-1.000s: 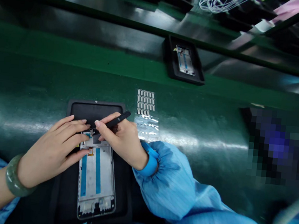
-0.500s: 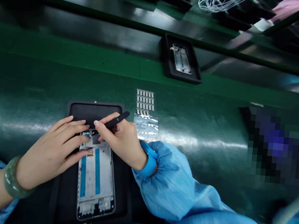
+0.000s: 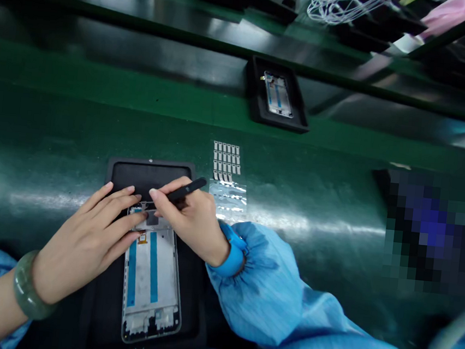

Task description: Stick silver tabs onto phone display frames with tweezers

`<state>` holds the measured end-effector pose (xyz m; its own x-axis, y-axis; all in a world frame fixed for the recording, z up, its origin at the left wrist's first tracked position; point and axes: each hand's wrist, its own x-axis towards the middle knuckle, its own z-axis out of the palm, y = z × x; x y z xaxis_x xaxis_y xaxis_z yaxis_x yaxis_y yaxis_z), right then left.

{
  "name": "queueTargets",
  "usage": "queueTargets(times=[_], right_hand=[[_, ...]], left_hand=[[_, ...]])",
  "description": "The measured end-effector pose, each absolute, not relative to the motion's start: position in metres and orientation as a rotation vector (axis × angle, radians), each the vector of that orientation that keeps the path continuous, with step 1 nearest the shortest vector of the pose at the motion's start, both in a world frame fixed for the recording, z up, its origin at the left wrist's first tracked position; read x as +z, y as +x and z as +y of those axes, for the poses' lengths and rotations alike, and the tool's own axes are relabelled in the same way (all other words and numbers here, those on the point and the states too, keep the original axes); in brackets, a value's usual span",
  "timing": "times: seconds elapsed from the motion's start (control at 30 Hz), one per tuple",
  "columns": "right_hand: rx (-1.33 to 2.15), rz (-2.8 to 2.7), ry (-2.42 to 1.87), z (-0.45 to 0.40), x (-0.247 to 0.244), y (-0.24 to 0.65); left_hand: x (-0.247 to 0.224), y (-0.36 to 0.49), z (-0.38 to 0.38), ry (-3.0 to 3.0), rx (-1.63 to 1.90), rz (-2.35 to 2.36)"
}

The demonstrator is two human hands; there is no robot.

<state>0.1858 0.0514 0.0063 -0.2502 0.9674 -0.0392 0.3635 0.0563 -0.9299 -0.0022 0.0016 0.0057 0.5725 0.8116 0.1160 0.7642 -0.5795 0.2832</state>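
Note:
A phone frame (image 3: 143,275) with blue strips lies in a black tray (image 3: 106,316) in front of me. My left hand (image 3: 97,233) rests over the frame's upper left part, fingers stretched out and touching it near a small orange flex connector. In my right hand (image 3: 189,217) are black tweezers (image 3: 185,190), held like a pen, their rear end pointing up and right. The tips are hidden behind my fingers at the frame's top edge. A green bangle (image 3: 28,286) is on my left wrist, a blue band (image 3: 231,251) on my right.
Right of the tray lies a sheet of small pale stickers (image 3: 226,160), with a clear shiny film (image 3: 227,199) below it. Farther back, another black tray (image 3: 259,108) holds a second phone frame (image 3: 279,96). White cables (image 3: 347,7) are heaped on the shelf.
My left hand has slid slightly right over the frame, its index finger reaching farther in. My right hand keeps the tweezers at nearly the same spot. The view has shifted a little.

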Motion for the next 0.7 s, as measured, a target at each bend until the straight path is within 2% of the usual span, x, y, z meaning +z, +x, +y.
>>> queueTargets(times=[0.17,0.7], right_hand=[[1.325,-1.446,-1.198,0.0548,0.0047,0.1865],[1.208,-1.806,-1.081,0.0599,0.0,0.1907]], left_hand=[[0.003,-0.0008,0.0023,2.608,0.38,1.331],[0.0004,-0.0005,-0.0005,2.615,0.328,1.361]])
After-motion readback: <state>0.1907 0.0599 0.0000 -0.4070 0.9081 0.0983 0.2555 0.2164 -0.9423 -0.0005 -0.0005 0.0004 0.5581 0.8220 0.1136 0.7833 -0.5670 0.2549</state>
